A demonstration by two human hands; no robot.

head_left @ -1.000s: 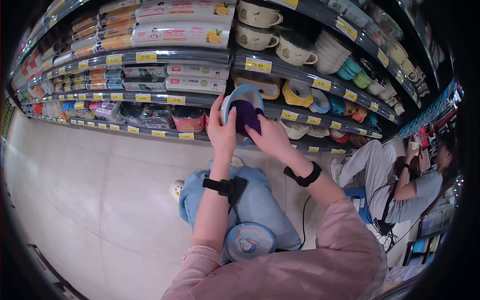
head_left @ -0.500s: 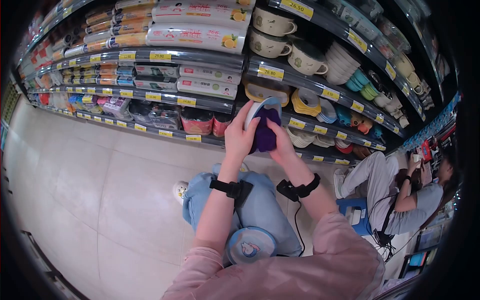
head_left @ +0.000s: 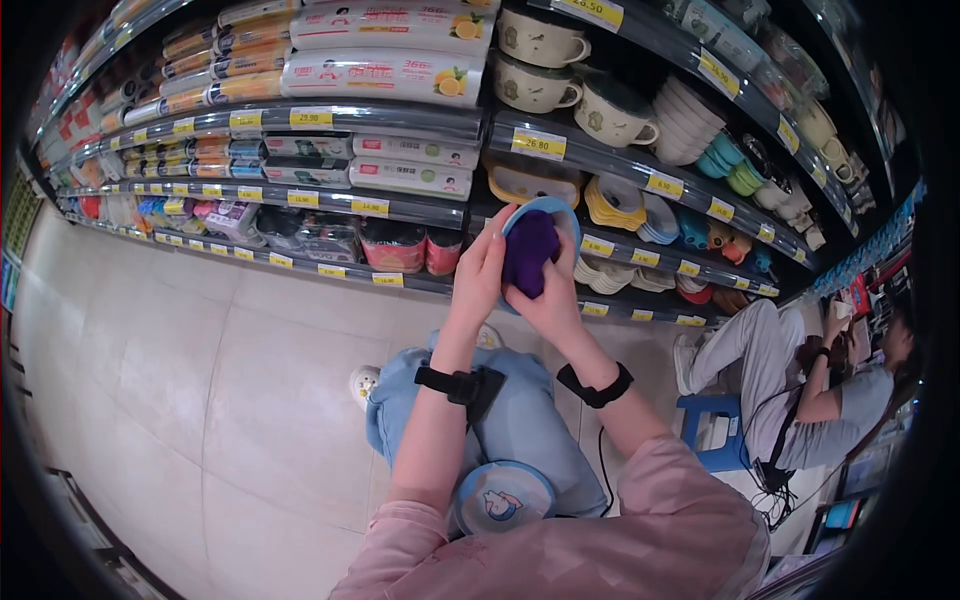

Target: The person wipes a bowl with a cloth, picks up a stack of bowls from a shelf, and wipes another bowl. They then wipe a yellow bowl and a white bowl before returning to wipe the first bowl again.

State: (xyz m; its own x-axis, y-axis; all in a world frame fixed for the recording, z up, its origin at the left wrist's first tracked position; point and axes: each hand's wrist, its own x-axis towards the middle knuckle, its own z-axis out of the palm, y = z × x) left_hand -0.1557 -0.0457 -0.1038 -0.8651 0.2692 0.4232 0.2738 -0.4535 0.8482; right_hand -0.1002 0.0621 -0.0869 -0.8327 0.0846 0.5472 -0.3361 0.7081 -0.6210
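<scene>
Tilted up in front of me is a blue-rimmed dish [head_left: 568, 212], mostly hidden by a purple cloth [head_left: 530, 245] that lies against its inner face. My left hand [head_left: 481, 268] is closed on the dish's left edge, fingers behind and thumb near the rim. With its fingers bent, my right hand [head_left: 550, 298] presses the cloth onto the dish. A second round dish [head_left: 507, 498], pale with a blue rim and a small cartoon figure, rests on my lap.
Ahead stand store shelves with boxed rolls [head_left: 410, 178], large cups [head_left: 615, 112], yellow dishes [head_left: 612, 205] and price tags. At right a person [head_left: 800, 390] sits on a blue stool [head_left: 715, 430], with cables [head_left: 775, 505] beside it. Tiled floor [head_left: 270, 370] extends left.
The dish has turned so its inner face shows more toward me. My right hand has moved lower across the cloth, with its wrist rotated. The view has shifted slightly.
</scene>
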